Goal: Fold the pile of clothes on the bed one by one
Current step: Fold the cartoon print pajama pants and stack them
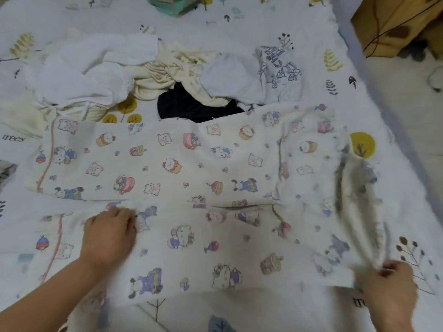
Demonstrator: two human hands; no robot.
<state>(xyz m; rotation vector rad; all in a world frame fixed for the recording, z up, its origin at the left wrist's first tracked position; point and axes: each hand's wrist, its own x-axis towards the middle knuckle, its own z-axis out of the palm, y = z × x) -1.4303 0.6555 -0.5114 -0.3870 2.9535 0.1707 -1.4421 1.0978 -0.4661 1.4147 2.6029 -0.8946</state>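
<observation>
"trees" is printed on the white leaf-patterned bedsheet (14,138) at left; lettering on the pale grey cartoon-print tee (279,68) can't be read.

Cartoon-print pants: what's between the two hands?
Only the cartoon-print pants: the near leg spans from the left hand to the right hand. Head view.

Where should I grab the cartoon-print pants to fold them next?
Probably the waistband end of the cartoon-print pants, coming from the right: the right hand already pinches that lifted edge, while the left hand pins the near leg flat.
</observation>
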